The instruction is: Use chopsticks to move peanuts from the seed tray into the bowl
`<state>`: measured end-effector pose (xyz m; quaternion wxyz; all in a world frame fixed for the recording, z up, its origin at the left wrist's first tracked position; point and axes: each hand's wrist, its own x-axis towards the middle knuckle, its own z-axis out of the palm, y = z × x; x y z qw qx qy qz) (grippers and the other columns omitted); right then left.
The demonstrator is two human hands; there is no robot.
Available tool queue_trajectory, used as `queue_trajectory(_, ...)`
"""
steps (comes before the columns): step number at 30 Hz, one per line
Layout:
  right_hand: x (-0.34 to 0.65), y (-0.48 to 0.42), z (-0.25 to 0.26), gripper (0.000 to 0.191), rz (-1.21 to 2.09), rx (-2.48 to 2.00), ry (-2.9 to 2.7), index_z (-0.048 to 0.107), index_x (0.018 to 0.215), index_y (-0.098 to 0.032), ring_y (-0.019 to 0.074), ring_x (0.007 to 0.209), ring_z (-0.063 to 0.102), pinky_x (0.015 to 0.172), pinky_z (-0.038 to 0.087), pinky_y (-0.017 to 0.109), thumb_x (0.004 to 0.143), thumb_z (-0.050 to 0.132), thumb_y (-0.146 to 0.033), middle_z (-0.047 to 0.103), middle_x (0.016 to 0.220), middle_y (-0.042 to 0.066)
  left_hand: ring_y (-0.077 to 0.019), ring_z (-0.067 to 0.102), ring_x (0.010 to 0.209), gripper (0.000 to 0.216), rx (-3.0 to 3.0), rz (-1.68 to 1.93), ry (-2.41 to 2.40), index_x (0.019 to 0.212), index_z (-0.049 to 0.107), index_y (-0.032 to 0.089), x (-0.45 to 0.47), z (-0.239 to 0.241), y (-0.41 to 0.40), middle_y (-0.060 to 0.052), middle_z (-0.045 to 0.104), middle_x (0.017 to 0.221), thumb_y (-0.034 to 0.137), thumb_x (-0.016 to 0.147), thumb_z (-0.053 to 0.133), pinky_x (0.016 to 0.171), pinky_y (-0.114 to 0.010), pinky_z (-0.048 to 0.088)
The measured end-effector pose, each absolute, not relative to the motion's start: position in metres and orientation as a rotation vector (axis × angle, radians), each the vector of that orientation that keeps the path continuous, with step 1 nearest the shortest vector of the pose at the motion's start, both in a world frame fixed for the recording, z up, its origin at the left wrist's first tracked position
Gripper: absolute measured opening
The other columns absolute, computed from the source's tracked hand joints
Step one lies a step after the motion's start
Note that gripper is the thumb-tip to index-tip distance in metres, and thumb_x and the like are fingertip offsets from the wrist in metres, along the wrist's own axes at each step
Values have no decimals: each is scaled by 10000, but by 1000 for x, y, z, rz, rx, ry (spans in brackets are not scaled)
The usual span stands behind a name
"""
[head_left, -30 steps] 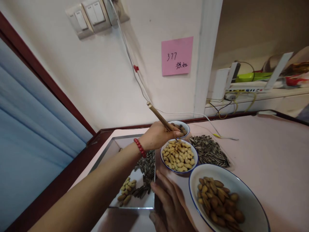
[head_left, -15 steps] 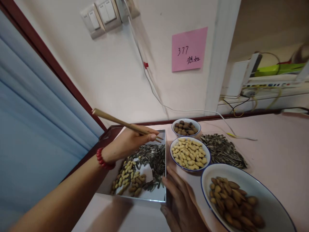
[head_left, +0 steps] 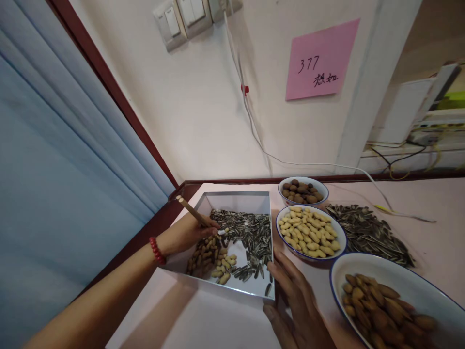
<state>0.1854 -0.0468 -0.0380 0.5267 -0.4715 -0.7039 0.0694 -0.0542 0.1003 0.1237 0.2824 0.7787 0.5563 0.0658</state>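
Note:
My left hand [head_left: 189, 237], with red beads at the wrist, is closed around wooden chopsticks [head_left: 193, 211] and reaches over the left side of a shallow white box [head_left: 241, 200]. The chopsticks' lower ends are mostly hidden by the fingers; a small pale piece shows beside the fingertips, but I cannot tell whether it is pinched. Striped sunflower seeds [head_left: 250, 230] cover the box's back and right. Unshelled peanuts [head_left: 225, 264] lie at its front left, partly shaded by my hand. My right hand [head_left: 300, 300] has its fingers apart, touching the box's right wall near the front corner.
Right of the box stand a bowl of peanuts [head_left: 308, 231], a bowl of round brown nuts [head_left: 300, 191] and a larger bowl of almond-like nuts [head_left: 385, 310]. Loose sunflower seeds [head_left: 366, 232] are heaped beside them. A white cable [head_left: 319, 164] runs along the wall onto the table.
My left hand has lowered the chopsticks into the box, toward the peanuts and seeds. The camera view has shifted, so the scene sits further right. My right hand stays by the box wall.

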Motion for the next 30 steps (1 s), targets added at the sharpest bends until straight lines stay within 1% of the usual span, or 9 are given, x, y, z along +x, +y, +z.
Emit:
queue_trajectory(3,185,-47,-41,565,186,-1139,-1680,319,1597,-339,261,1489,396,1174,420,421,1051,441,-254,335,1656,34,-274,725,1012,372,2122,177,1478,1040,796,183,-58,115,105,-88,808,1072,480,881,636,932,-392,544)
queue_trajectory(9,186,-48,-44,599,210,-1147,-1678,296,1614,-372,276,1485,407,1170,428,450,1047,445,-249,329,1660,29,-244,726,936,308,2147,191,1400,981,801,185,-60,106,110,-70,813,998,428,886,638,872,-352,554)
queue_trajectory(14,186,-48,-44,626,222,-1149,-1683,264,1624,-386,281,1496,399,1164,442,469,1042,450,-247,319,1670,24,-254,726,924,322,2150,186,1425,975,799,160,-56,105,110,-95,812,988,415,883,625,859,-365,556)
queue_trajectory(20,187,-47,-45,615,187,-1145,-1695,308,1613,-346,276,1496,406,1154,458,442,1031,463,-223,344,1662,44,-260,728,971,354,2121,175,1467,981,797,177,-55,118,103,-80,813,1008,469,889,619,893,-363,545)
queue_trajectory(24,186,-48,-43,596,196,-1149,-1697,324,1600,-337,282,1497,402,1162,449,454,1032,465,-220,340,1664,50,-260,725,1009,362,2110,218,1489,1010,797,189,-54,133,96,-67,813,1048,489,885,638,920,-352,549)
queue_trajectory(26,185,-47,-42,574,198,-1138,-1686,348,1584,-324,273,1499,403,1162,452,435,1032,462,-214,346,1660,54,-257,724,1015,359,2111,241,1493,1022,800,192,-55,139,94,-61,812,1056,490,886,652,931,-353,553)
queue_trajectory(30,183,-45,-41,549,176,-1117,-1667,389,1552,-293,269,1501,410,1133,483,406,1016,466,-202,377,1643,78,-243,727,1032,325,2067,342,1450,1050,811,237,-51,152,91,-34,816,1064,490,877,702,944,-347,572)
